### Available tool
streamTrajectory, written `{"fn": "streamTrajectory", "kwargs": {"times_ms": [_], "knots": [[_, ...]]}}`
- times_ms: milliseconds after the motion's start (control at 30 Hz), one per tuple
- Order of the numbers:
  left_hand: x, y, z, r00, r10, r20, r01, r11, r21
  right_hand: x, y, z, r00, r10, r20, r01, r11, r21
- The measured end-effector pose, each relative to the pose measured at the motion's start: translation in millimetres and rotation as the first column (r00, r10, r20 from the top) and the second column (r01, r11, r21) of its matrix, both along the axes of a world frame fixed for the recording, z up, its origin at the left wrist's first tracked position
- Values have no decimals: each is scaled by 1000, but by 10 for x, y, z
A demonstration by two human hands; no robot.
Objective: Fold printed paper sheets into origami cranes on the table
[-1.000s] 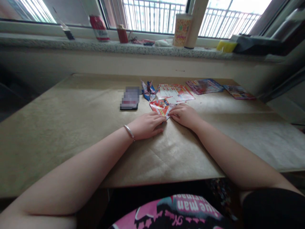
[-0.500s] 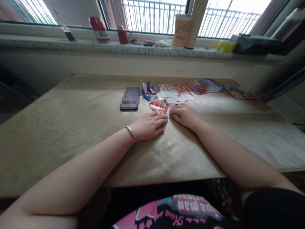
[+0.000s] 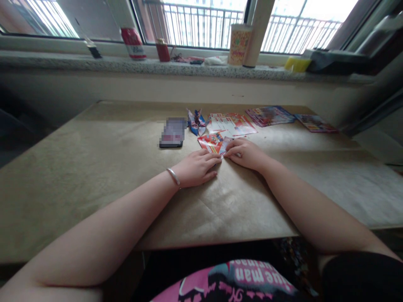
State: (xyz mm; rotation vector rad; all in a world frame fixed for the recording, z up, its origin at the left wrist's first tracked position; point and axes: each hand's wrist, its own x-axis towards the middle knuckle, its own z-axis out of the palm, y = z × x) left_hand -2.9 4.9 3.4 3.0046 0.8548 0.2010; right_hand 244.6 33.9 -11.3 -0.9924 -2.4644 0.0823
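A glossy red and white printed paper (image 3: pixel 210 141), partly folded, lies on the table in front of me. My left hand (image 3: pixel 199 167) rests flat on its near left edge, fingers stretched out, with a silver bangle at the wrist. On the other side, my right hand (image 3: pixel 242 152) has its thumb and fingers pinched together on the paper's right corner, where a pale patterned side shows. The hands cover the near edge of the sheet. Just beyond stands a blue and red folded paper piece (image 3: pixel 197 122) with pointed tips.
A phone (image 3: pixel 172 132) lies to the left of the paper. Behind are printed sheets (image 3: pixel 231 124), with a leaflet stack (image 3: pixel 270 115) and another leaflet (image 3: pixel 316 123) farther right. On the stone windowsill stand a red can (image 3: pixel 133 43), a red bottle (image 3: pixel 162 50) and a patterned cup (image 3: pixel 239 45).
The right fingers have slid slightly toward me along the folded corner, and more of the pale patterned side shows. My left hand stays almost in place. The whole view has shifted slightly.
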Motion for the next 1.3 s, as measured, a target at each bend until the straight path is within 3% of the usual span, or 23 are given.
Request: {"fn": "streamTrajectory", "kwargs": {"times_ms": [233, 367, 733, 867, 1000, 1067, 1300], "knots": [[-1, 5, 7, 1000, 13, 3, -12, 999, -31, 258, 154, -2, 986, -143, 87, 140, 989, 39], [2, -3, 12, 1000, 15, 10, -15, 999, -35, 331, 192, 15, 942, -305, 143, 297, 952, 69], [-14, 15, -17, 1000, 17, 21, -16, 999, -48, 430, 266, -33, 839, -525, 142, 528, 849, 23], [-23, 28, -29, 999, 8, 31, -6, 998, -62, 318, 164, -18, 858, -514, 14, 509, 853, 118], [-28, 43, -48, 998, 5, 68, 0, 997, -75, 117, 45, 18, 975, -216, 54, 212, 975, 70], [-27, 49, -52, 996, 8, 84, -1, 997, -82, 23, 8, 25, 992, -103, 74, 103, 995, -1], [-7, 49, -14, 993, 6, 116, 6, 994, -105, -174, -66, 40, 965, -244, 97, 252, 964, -79]]}}
